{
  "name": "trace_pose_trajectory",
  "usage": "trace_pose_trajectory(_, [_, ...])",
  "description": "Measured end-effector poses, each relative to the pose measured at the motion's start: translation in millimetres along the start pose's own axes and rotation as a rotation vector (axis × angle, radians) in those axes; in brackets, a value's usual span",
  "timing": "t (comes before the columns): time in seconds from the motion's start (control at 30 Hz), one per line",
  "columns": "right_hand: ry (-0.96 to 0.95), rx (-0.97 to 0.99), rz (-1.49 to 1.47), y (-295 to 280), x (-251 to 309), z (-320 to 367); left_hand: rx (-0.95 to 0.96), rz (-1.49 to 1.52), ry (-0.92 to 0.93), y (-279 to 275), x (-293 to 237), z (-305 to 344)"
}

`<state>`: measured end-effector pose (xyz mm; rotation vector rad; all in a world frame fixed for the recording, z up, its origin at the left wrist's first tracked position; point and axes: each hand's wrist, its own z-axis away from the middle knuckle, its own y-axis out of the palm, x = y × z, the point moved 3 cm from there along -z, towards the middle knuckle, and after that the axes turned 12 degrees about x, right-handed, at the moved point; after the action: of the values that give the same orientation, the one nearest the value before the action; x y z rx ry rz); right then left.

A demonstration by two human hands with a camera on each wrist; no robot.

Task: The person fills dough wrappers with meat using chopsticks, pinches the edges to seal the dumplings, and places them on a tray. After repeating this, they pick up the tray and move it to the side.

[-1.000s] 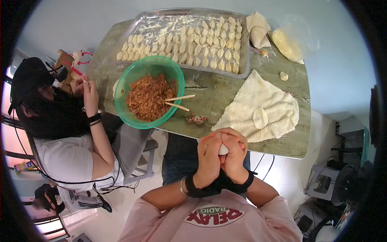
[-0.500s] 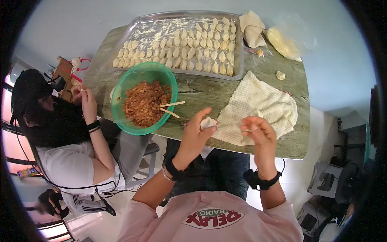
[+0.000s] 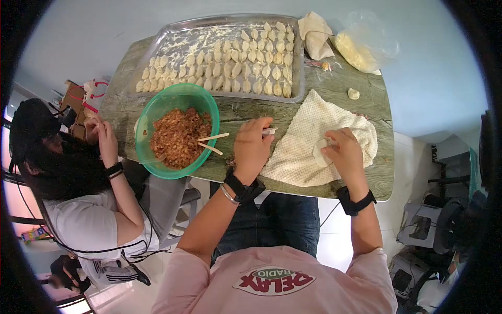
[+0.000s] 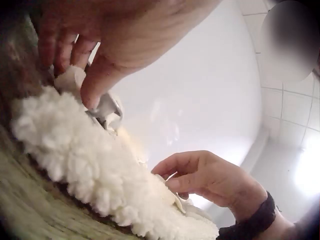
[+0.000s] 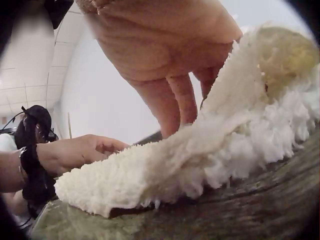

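In the head view, my left hand [image 3: 252,149] pinches a small pale piece of folded dough [image 3: 269,131] between thumb and fingers, just left of the cream cloth [image 3: 299,141]. The left wrist view shows the same dough [image 4: 73,79] under the left hand [image 4: 125,35]. Over the cloth, my right hand [image 3: 346,155] pinches the edge of a flat round dough wrapper [image 3: 319,154]; the left wrist view shows its thumb and fingers at the wrapper [image 4: 178,203]. In the right wrist view, the fingertips of the right hand [image 5: 170,55] are hidden behind the cloth [image 5: 165,165].
A green bowl [image 3: 216,112] of meat filling with chopsticks [image 3: 213,138] stands left of my hands. Behind it lies a metal tray [image 3: 299,78] with rows of dumplings. A dough lump [image 3: 353,93] and a plastic bag [image 3: 361,51] are at right. Another person [image 3: 89,209] sits at left.
My hands were clasped together around the dough, then parted. The left hand now holds the dough farther forward, turned palm down; the right hand has come down onto the wrapper on the cloth.
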<state>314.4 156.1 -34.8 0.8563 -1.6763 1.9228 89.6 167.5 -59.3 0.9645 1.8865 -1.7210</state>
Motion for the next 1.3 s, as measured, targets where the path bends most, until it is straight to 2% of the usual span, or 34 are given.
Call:
trace_pose_trajectory(0.07, [-0.082,0.033,0.108,3.3,2.2,-1.9,0.007,-0.002,-0.028,-4.7,-3.4,2.8])
trace_pose_trajectory(0.13, [-0.096,0.028,0.114,4.1,5.9,-1.9,-0.095,-0.035,0.076,-13.2,-13.5,11.1])
trace_pose_trajectory(0.27, [-0.119,-0.018,0.098,3.7,7.3,0.5,-0.071,0.021,0.118,-22.5,-27.8,38.0])
trace_pose_trajectory(0.33, [-0.096,-0.026,0.046,3.4,6.8,1.7,0.071,0.337,0.024,-18.4,-30.6,55.2])
trace_pose_trajectory(0.37, [-0.073,-0.038,-0.009,2.8,6.6,2.3,0.068,0.341,0.023,-15.6,-31.7,62.1])
trace_pose_trajectory(0.4, [-0.075,-0.035,-0.004,2.4,8.8,2.9,0.156,0.634,-0.048,-7.8,-31.1,67.9])
trace_pose_trajectory(0.43, [-0.060,-0.015,-0.122,1.8,11.4,3.5,0.242,0.927,-0.120,-0.4,-32.7,71.5])
trace_pose_trajectory(0.47, [-0.045,0.006,-0.239,1.0,14.8,4.3,0.234,0.931,-0.122,2.4,-38.3,72.8])
trace_pose_trajectory(0.5, [-0.050,0.012,-0.235,-0.9,23.5,6.0,0.227,1.090,-0.183,4.8,-46.6,73.5])
trace_pose_trajectory(0.53, [-0.067,0.110,-0.483,0.1,35.4,7.7,0.218,1.249,-0.244,7.0,-50.8,74.1])
trace_pose_trajectory(0.57, [-0.081,0.209,-0.729,3.3,46.2,9.2,0.208,1.252,-0.244,7.4,-50.2,72.7])
trace_pose_trajectory(0.6, [-0.084,0.217,-0.725,6.0,54.1,10.4,0.330,1.511,-0.262,11.8,-51.1,70.5])
trace_pose_trajectory(0.63, [-0.105,0.312,-0.794,11.6,62.9,11.7,0.457,1.768,-0.275,14.8,-53.0,70.6])
trace_pose_trajectory(0.67, [-0.125,0.406,-0.862,17.4,70.3,12.3,0.449,1.771,-0.272,14.0,-51.1,72.0])
trace_pose_trajectory(0.7, [-0.127,0.412,-0.858,21.5,74.9,10.9,0.445,1.813,-0.303,13.6,-48.7,74.4])
trace_pose_trajectory(0.77, [-0.183,0.330,-0.615,27.6,82.0,5.9,0.434,1.859,-0.334,9.5,-44.8,80.5])
trace_pose_trajectory(0.83, [-0.208,0.313,-0.601,32.9,89.2,-1.9,0.225,1.782,-0.424,0.2,-35.6,87.3])
trace_pose_trajectory(0.93, [-0.247,0.388,-0.578,45.3,111.3,-14.2,0.140,1.718,-0.396,-10.9,-28.5,97.9])
trace_pose_trajectory(1.0, [-0.273,0.535,-0.672,59.3,130.9,-21.9,0.124,1.691,-0.402,-16.3,-22.3,105.1])
trace_pose_trajectory(1.03, [-0.278,0.543,-0.667,65.8,139.9,-25.4,0.118,1.663,-0.414,-18.8,-18.9,108.8])
trace_pose_trajectory(1.1, [-0.290,0.663,-0.834,81.7,158.0,-31.2,0.078,1.677,-0.406,-24.9,-12.7,115.4])
trace_pose_trajectory(1.13, [-0.295,0.672,-0.829,88.4,164.8,-35.4,0.049,1.688,-0.401,-28.1,-9.3,117.9])
trace_pose_trajectory(1.2, [-0.611,0.534,-0.536,96.6,180.6,-42.7,0.008,1.686,-0.389,-33.1,-1.5,122.6])
trace_pose_trajectory(1.3, [-0.629,0.494,-0.480,112.1,186.4,-58.7,-0.047,1.702,-0.387,-40.3,8.0,128.7])
